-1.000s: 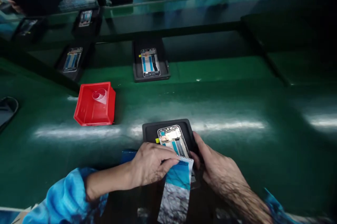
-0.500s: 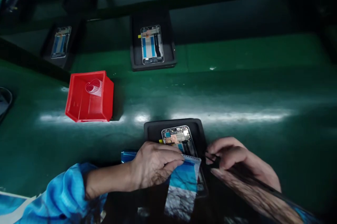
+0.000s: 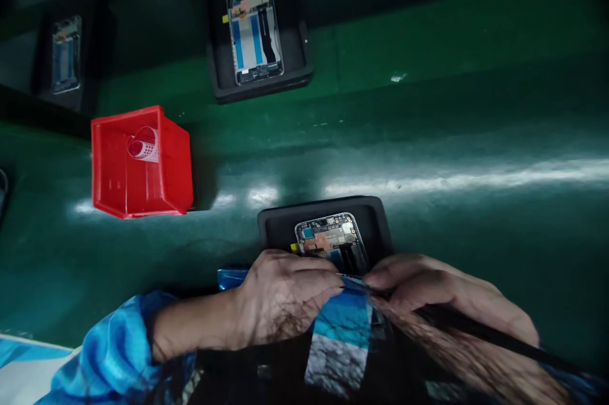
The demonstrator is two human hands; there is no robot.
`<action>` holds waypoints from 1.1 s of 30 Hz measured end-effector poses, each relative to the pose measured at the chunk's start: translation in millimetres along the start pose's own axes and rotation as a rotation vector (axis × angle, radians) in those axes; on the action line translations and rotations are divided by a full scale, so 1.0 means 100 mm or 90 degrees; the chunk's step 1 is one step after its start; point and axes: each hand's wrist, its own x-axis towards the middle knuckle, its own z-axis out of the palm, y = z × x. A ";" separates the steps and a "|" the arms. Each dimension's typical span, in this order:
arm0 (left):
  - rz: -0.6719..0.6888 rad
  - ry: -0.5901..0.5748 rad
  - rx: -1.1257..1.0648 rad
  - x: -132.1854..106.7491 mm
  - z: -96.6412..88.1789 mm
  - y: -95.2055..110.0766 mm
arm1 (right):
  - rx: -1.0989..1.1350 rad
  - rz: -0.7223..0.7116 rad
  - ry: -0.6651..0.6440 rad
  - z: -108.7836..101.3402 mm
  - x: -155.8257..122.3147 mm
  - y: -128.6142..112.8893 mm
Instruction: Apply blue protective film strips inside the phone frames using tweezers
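An opened phone (image 3: pixel 333 239) with its circuit board showing lies in a black tray (image 3: pixel 280 227) at the near edge of the green bench. My left hand (image 3: pixel 285 294) rests on the phone's lower half, fingers pinched on the top edge of a shiny film strip (image 3: pixel 340 341) that hangs toward me. My right hand (image 3: pixel 428 287) is closed around a thin dark tool (image 3: pixel 499 338), its fingertips meeting the left hand's at the strip's upper edge over the phone.
A red plastic bin (image 3: pixel 118 183) holding a curled strip stands to the left. A second tray with an opened phone (image 3: pixel 254 30) lies on the belt behind, another (image 3: pixel 66 56) at the far left. A blue foil piece (image 3: pixel 231 278) lies under my left wrist.
The view has tilted down and closer. My right hand let go of the tray's right side, picked up the dark tool and brought its fingertips to the strip's edge. The left hand stayed put.
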 end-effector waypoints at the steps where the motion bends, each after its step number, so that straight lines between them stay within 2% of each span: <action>1: 0.005 -0.007 0.003 0.00 0.00 0.00 | 0.004 -0.002 0.003 0.01 0.00 0.01; 14: 0.033 0.041 0.052 -0.01 0.02 0.00 | 0.023 0.021 -0.037 0.00 0.03 0.02; 21: 0.045 0.014 0.050 0.00 0.01 -0.02 | 0.048 -0.021 -0.079 -0.03 0.01 0.04; 24: 0.030 0.001 0.023 -0.01 0.03 -0.03 | 0.085 -0.019 -0.010 0.00 0.06 0.04; 29: 0.037 0.062 0.034 0.00 0.03 -0.02 | 0.061 0.097 0.242 0.04 0.21 0.06; 33: 0.021 0.019 0.021 0.00 0.02 -0.03 | 0.037 0.131 0.295 0.06 0.28 0.06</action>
